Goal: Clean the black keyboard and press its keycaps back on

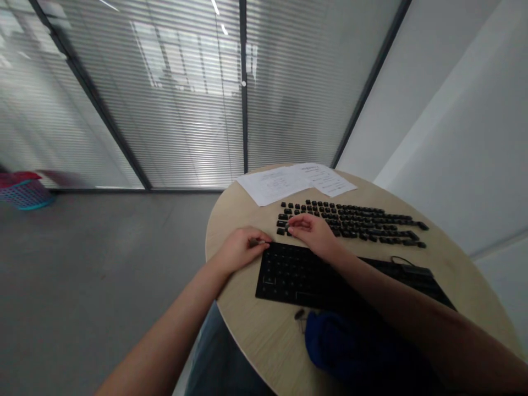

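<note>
Black, blocky keycaps (350,225) in rows on pale wood-grain table (237,289); flat keyboard (289,273) alongside. My right hand (311,234) nearly pinched at left-end keycaps, grip unclear. My left hand (242,248) half-curled at keyboard's corner; can't tell if holding.

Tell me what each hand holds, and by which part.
That cannot be told: the right hand is at the loose keycaps, perhaps pinching one; the left hand is at the far left corner of the keyboard.
</note>
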### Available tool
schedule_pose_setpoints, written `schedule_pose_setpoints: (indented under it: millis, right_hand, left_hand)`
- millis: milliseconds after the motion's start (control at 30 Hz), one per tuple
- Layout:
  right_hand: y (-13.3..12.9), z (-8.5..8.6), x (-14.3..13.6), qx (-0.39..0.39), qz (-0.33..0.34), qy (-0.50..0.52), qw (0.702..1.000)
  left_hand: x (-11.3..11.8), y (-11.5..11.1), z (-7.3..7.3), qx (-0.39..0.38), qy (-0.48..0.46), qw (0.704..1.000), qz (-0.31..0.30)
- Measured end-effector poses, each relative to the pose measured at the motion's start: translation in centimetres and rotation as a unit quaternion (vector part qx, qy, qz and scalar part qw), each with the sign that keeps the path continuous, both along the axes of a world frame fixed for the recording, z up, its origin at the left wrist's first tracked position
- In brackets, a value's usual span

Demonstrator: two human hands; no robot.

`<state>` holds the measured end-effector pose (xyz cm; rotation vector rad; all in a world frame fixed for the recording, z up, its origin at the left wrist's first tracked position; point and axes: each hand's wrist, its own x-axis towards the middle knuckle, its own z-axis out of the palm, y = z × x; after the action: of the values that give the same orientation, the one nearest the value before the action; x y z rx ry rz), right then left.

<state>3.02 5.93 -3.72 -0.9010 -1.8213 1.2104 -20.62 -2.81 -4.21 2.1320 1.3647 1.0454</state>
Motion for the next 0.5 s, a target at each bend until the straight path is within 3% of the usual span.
schedule_pose_setpoints:
  millis: [100,300,500]
  right_hand:
    - [-1.0,-1.0,-0.6,-0.016,-0.001,0.019,1.000]
    - [-1.1,-0.8,-0.9,0.003,0.018,0.018,1.000]
    - [-2.1,-0.8,-0.9,0.055,0.051,-0.015,0.997]
  left_hand:
    - [0.1,-0.1,0.4,0.020,0.014,1.000,0.001]
    - [0.3,-0.4,1.2,0.026,0.068,0.997,-0.026]
    - [-0.1,-0.3,0.9,-0.053,0.009,0.998,0.015]
